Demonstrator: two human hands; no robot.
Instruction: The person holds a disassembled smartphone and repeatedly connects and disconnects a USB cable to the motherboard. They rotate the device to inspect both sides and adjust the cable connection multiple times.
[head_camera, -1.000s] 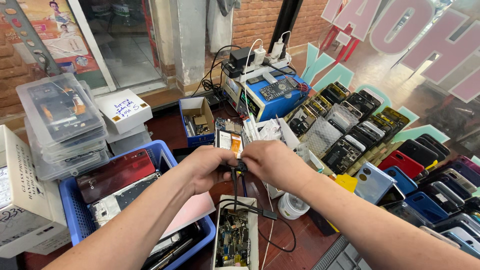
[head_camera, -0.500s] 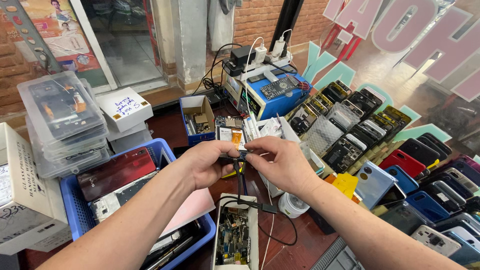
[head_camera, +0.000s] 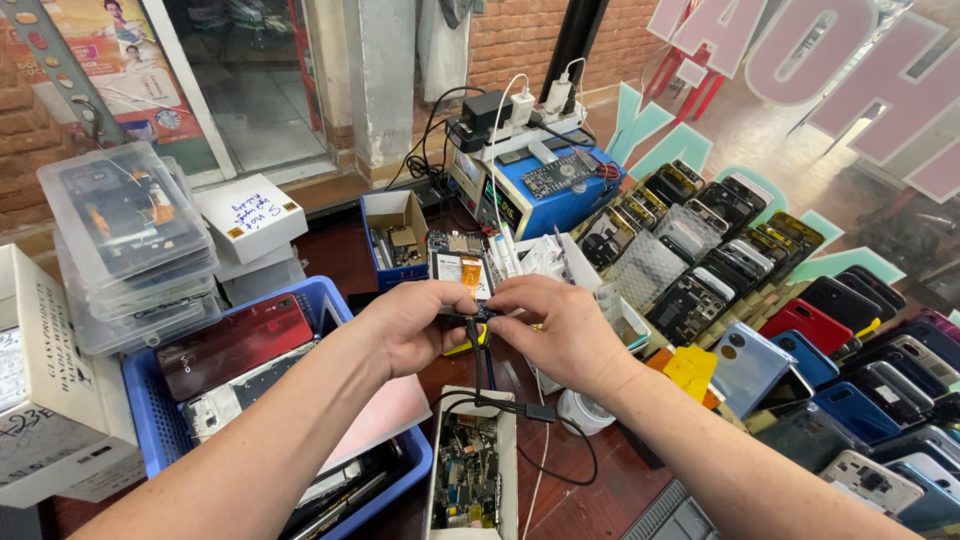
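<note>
Both hands meet above the dark wooden counter (head_camera: 575, 480), raised over it. The left hand (head_camera: 412, 325) and right hand (head_camera: 560, 325) pinch, from either side, the lower edge of an opened phone board with an orange-and-white panel (head_camera: 462, 272). A thin black cable (head_camera: 485, 375) hangs from between the fingertips toward the narrow white box of circuit scraps (head_camera: 467, 470). Judged step: seating or freeing the cable's plug at the board. Next move calls for a steady left grip and a straight, light push or pull by the right.
</note>
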